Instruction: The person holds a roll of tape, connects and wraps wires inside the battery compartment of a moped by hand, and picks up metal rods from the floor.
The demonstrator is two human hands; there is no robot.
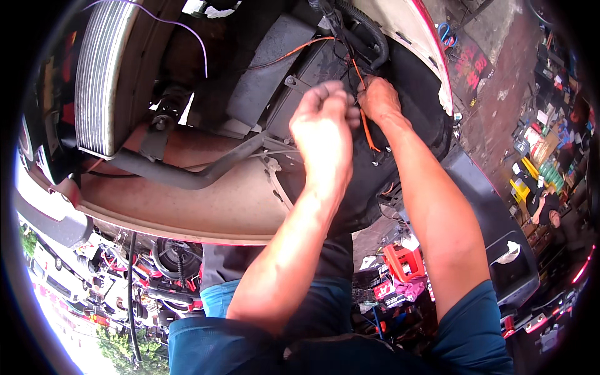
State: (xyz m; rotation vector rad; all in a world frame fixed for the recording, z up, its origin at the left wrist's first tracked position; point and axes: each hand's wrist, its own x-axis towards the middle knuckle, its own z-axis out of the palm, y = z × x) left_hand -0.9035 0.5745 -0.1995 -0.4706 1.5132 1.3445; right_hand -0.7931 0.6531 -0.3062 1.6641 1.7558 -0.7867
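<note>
My left hand [322, 128] is raised over the black plastic housing [419, 125] inside a red-and-cream vehicle body panel [187, 212], fingers curled toward the thumb; whatever they hold is unclear. Just right of it, my right hand [380, 100] is closed around an orange wire [367, 131] that hangs down to small dark connectors. A corrugated black conduit [380, 44] and a dark wiring bundle come down from above. Behind my hands is a grey metal plate [262, 69] with a bolted bracket [290, 81].
A silver radiator [94, 81] and black hose [181, 175] are at left, a loose purple wire [203, 56] above. Blue scissors [447, 34] lie beyond the panel. A red crate [403, 262] is below. Another person [544, 206] is among clutter at far right. Vehicles fill the lower left.
</note>
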